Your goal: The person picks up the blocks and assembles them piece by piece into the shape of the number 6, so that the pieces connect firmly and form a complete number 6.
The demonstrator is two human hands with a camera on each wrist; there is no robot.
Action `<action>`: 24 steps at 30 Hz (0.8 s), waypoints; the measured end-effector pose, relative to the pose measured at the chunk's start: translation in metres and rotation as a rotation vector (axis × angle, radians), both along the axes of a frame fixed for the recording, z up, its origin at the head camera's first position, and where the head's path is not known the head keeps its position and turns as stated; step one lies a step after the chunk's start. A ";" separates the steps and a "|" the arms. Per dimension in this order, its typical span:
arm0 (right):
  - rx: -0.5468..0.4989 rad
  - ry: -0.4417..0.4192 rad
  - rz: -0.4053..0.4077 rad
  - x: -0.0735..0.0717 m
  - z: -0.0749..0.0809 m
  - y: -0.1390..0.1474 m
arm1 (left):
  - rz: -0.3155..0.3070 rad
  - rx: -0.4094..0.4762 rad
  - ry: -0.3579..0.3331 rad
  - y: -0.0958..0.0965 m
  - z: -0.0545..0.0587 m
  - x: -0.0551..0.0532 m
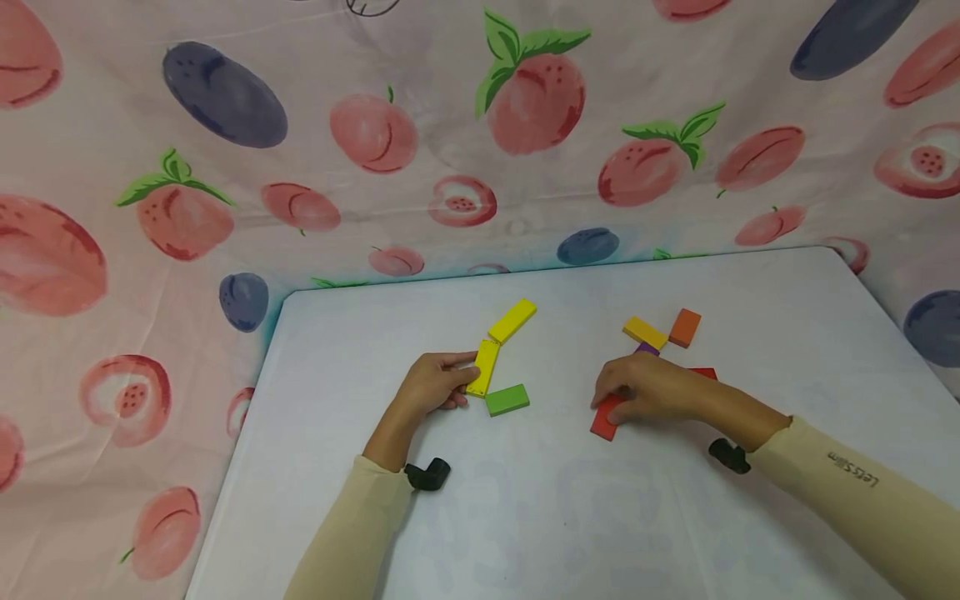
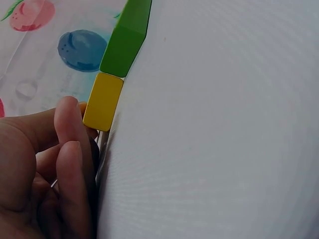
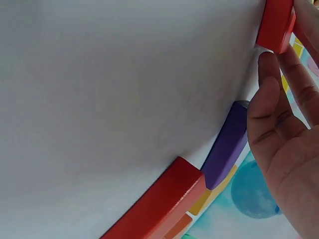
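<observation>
On the white tabletop, my left hand (image 1: 429, 385) grips the left side of a yellow block (image 1: 483, 368) with thumb and fingers. A second yellow block (image 1: 513, 321) meets its far end, and a green block (image 1: 507, 400) lies at its near end. In the left wrist view, the gripped yellow block (image 2: 103, 102) stands end to end with the green one (image 2: 122, 55). My right hand (image 1: 648, 387) pinches a red block (image 1: 606, 422) between thumb and fingers. Beyond that hand a purple block (image 1: 647, 348) is partly hidden; the right wrist view shows more of this purple block (image 3: 227, 144).
Behind the right hand lie an orange-yellow block (image 1: 645, 333), an orange block (image 1: 685, 327) and another red block (image 1: 703, 372), partly covered by the forearm. A fruit-patterned cloth (image 1: 450, 133) hangs along the back edge of the white table (image 1: 525, 533).
</observation>
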State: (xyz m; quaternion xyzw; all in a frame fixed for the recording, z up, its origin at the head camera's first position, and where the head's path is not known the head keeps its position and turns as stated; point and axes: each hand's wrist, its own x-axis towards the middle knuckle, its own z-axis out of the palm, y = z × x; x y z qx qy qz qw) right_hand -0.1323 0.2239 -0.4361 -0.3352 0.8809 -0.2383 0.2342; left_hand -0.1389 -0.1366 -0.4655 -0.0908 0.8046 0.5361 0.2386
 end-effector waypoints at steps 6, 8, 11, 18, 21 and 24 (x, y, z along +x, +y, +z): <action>-0.014 -0.016 -0.030 0.000 -0.002 0.001 | 0.000 -0.002 -0.001 0.000 0.001 0.000; -0.019 -0.026 -0.038 -0.001 -0.003 0.002 | 0.001 -0.002 -0.004 0.001 0.001 0.000; -0.024 -0.038 -0.048 -0.002 -0.005 0.003 | 0.000 -0.004 -0.002 0.000 0.001 0.000; -0.030 -0.060 -0.077 -0.002 -0.006 0.002 | -0.002 -0.007 0.006 0.000 -0.001 -0.001; -0.027 -0.045 -0.076 -0.003 -0.006 0.002 | 0.002 -0.002 0.002 0.000 -0.002 -0.001; -0.014 -0.022 -0.083 -0.003 -0.006 0.000 | 0.004 0.000 0.000 0.000 -0.003 -0.001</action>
